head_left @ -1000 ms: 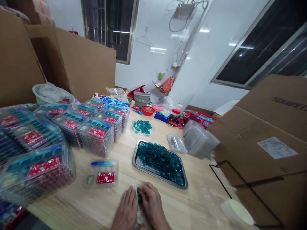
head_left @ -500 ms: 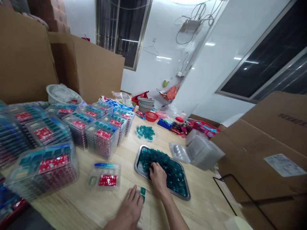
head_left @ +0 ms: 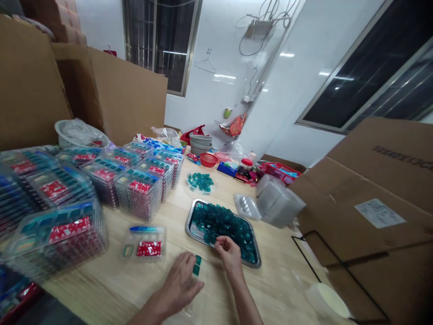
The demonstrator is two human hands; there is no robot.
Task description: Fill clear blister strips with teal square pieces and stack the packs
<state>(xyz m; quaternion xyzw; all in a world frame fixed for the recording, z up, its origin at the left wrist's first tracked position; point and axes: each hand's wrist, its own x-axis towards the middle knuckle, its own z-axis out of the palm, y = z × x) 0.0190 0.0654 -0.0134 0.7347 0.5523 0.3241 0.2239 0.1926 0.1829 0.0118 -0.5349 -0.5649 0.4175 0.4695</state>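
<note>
My left hand [head_left: 181, 282] lies low over the wooden table, thumb spread away from the fingers. Right beside its fingertips are two small teal square pieces [head_left: 196, 265] in a short row. Over the near edge of a metal tray [head_left: 190, 225], my right hand [head_left: 230, 258] has thumb and fingers pinched together; what sits between them is too small to make out. A heap of teal pieces [head_left: 223, 223] fills most of that tray. Left of my left hand is a clear plastic case [head_left: 144, 243] with a blue pen [head_left: 148, 229] and a red dotted packet [head_left: 149, 248].
Stacks of filled clear cases [head_left: 138, 194] crowd the left side. Behind the tray is a round dish [head_left: 213, 188] of teal pieces. Empty clear plastic trays [head_left: 282, 205] stand at the right, near a big cardboard box [head_left: 365, 194] and a pale round container [head_left: 327, 301].
My right hand has drawn back from the heap to the tray's near edge, fingers pinched. My left hand's thumb has spread out to the side. The whole view has shifted slightly.
</note>
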